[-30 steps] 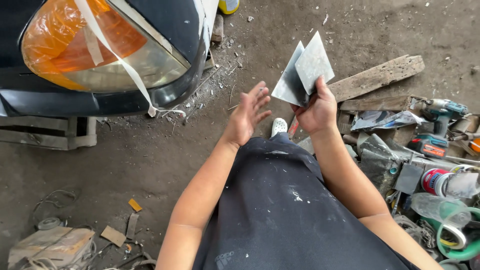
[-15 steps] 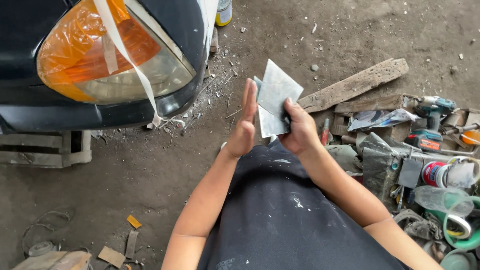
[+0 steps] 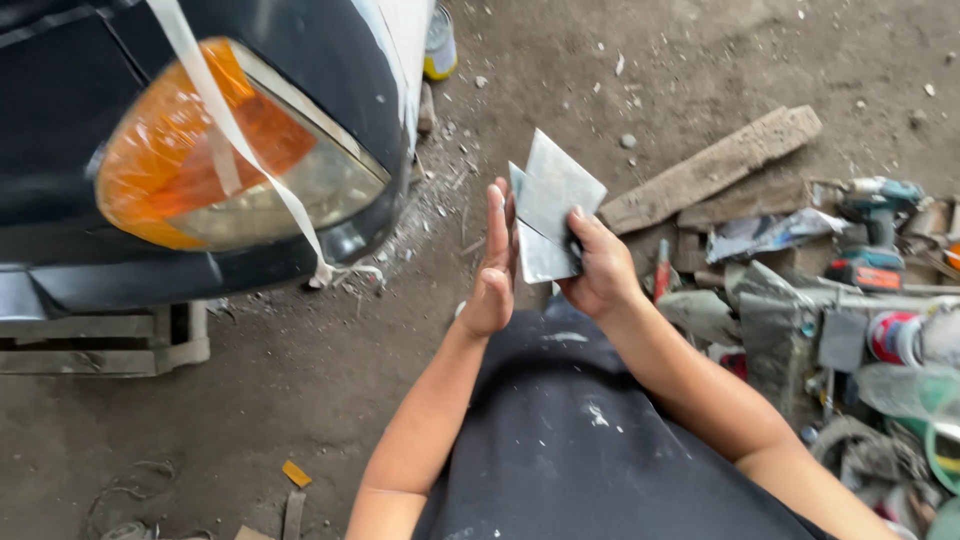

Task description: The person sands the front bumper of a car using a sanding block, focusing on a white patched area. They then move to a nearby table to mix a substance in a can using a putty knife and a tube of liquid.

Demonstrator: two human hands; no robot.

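Right hand covers the lower corners of the metal sheets; their count is unclear. Left palm faces away.

two thin grey metal plates, overlapped, tilted, held upright above lap

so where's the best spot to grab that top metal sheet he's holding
Probably its free upper corner, coming from above. The metal sheets stand fanned and upright, their lower ends pinched in the right hand, and the left hand lies flat against their left edge. Only the upper part is bare; a thumb-and-fingers pinch across the flat faces avoids the thin edges.
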